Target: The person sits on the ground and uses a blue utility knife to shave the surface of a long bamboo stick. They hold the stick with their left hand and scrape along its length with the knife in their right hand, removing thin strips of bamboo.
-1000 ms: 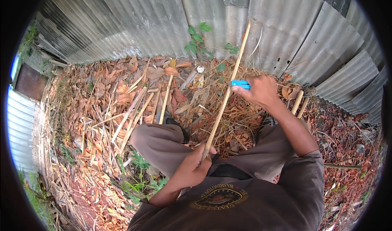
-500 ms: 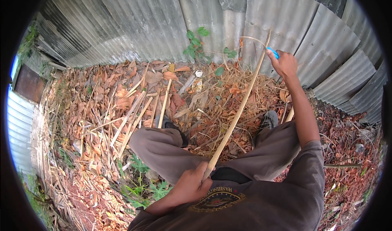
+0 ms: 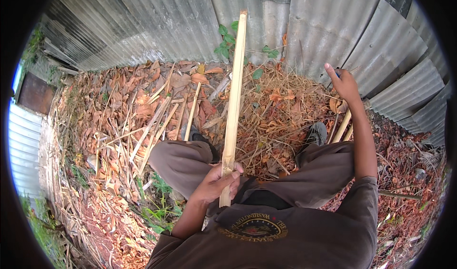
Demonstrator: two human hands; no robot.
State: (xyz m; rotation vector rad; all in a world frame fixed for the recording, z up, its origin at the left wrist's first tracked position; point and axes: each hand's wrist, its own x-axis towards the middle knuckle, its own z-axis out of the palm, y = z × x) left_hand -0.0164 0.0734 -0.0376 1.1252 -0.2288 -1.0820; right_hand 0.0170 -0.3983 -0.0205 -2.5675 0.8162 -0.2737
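Over the leaf-covered ground [image 3: 124, 126], left hand [image 3: 216, 183] is gripping the bamboo strip [image 3: 234, 93] near its bottom end, pointing at the fence; right hand [image 3: 343, 83] clutches something blue, held out sideways.

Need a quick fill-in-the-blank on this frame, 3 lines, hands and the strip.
1. The left hand grips the bamboo strip near its ____ end.
2. The right hand is ____ the strip, out to the side.
3. The fence behind the leaf litter is corrugated ____.

Missing words: lower; off; metal
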